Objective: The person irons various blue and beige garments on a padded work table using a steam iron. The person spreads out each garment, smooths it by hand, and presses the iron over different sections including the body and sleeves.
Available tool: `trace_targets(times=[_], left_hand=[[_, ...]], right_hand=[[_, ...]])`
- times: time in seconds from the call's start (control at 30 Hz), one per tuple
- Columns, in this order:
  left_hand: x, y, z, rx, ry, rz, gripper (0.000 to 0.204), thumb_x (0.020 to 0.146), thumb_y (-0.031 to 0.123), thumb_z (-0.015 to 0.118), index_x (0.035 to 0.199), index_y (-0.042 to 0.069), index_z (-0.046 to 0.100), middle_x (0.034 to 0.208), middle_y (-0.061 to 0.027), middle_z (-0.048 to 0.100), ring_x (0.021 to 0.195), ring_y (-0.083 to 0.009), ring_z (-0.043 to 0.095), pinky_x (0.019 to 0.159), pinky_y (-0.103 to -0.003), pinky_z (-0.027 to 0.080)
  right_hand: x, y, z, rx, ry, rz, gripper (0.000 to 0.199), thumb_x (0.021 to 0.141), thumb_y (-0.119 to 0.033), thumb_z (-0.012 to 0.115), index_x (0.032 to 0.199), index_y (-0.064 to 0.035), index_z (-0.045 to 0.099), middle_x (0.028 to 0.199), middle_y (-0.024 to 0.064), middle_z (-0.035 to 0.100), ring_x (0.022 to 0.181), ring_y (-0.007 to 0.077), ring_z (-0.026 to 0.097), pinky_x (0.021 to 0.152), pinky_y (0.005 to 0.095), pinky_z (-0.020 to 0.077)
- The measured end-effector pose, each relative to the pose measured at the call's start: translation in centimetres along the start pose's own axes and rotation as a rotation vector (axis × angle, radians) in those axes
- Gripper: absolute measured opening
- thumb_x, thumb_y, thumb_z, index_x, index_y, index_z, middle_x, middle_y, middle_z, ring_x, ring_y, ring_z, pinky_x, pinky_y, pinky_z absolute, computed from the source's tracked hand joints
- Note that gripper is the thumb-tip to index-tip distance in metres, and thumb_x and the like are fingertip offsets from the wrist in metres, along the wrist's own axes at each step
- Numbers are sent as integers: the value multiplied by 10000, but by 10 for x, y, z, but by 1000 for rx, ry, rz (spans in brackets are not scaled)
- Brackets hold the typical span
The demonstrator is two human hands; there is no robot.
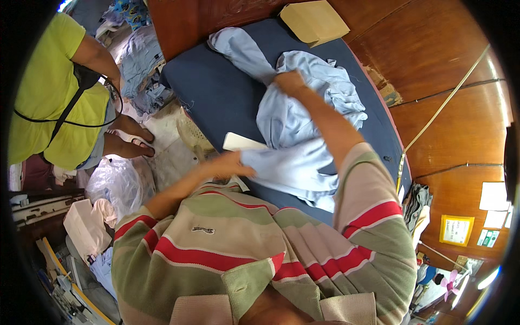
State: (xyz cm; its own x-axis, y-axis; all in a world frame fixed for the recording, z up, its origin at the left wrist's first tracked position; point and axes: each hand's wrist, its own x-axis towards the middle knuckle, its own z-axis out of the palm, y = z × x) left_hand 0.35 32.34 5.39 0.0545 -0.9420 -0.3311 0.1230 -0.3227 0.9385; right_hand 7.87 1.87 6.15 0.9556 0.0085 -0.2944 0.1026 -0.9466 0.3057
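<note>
A light blue shirt lies crumpled across the navy padded table at the centre of the frame, one sleeve trailing toward the upper left. The right hand, upper centre, is closed around a bunched fold near the garment's middle; the left hand, centre left, pinches the shirt's lower hem, fingers together over the edge. A white card lies just beside that hand, partly under the cloth. The likely trouble is the hem sliding off the table's near edge, since much of the fabric hangs toward the person's striped polo; a pull with both hands could also drag the card askew. A tan cardboard box sits closed at the top of the frame, its contents hidden. At lower left a clear plastic bag holds something pale, which I cannot identify. Another person in a yellow-green top stands at far left.
</note>
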Motion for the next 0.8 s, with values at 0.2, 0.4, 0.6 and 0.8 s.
trace_targets(times=[0.2, 0.4, 0.6, 0.8], left_hand=[[-101, 117, -139, 605, 883, 265, 148, 798, 133, 604, 890, 18, 620, 791, -10, 606, 724, -82, 536, 661, -252, 443], [-103, 190, -140, 1144, 1601, 975, 174, 838, 93, 571, 989, 14, 604, 891, -90, 644, 769, -179, 598, 700, -277, 453], [-103, 213, -128, 1252, 1817, 753, 213, 884, 221, 510, 1047, 150, 627, 953, -133, 645, 866, -321, 620, 740, -386, 480], [-134, 239, -99, 1052, 1973, 869, 300, 911, 301, 445, 1063, 98, 605, 988, -182, 633, 912, -361, 606, 789, -421, 457]], right_hand=[[-134, 148, -175, 258, 784, 557, 298, 759, -250, 639, 915, 5, 653, 818, 175, 661, 786, 304, 654, 691, 390, 520], [-295, 142, -253, 750, 1287, 84, 505, 796, -58, 661, 1263, -131, 482, 1054, 125, 624, 915, 259, 615, 841, 386, 500], [-394, 126, -220, 721, 1314, 497, 278, 692, 64, 567, 958, 37, 645, 823, 66, 657, 738, 141, 599, 664, 261, 481], [-508, 152, -186, 1206, 1296, 490, 446, 787, -186, 690, 1193, -55, 560, 1090, 86, 612, 983, 193, 585, 829, 300, 481]])
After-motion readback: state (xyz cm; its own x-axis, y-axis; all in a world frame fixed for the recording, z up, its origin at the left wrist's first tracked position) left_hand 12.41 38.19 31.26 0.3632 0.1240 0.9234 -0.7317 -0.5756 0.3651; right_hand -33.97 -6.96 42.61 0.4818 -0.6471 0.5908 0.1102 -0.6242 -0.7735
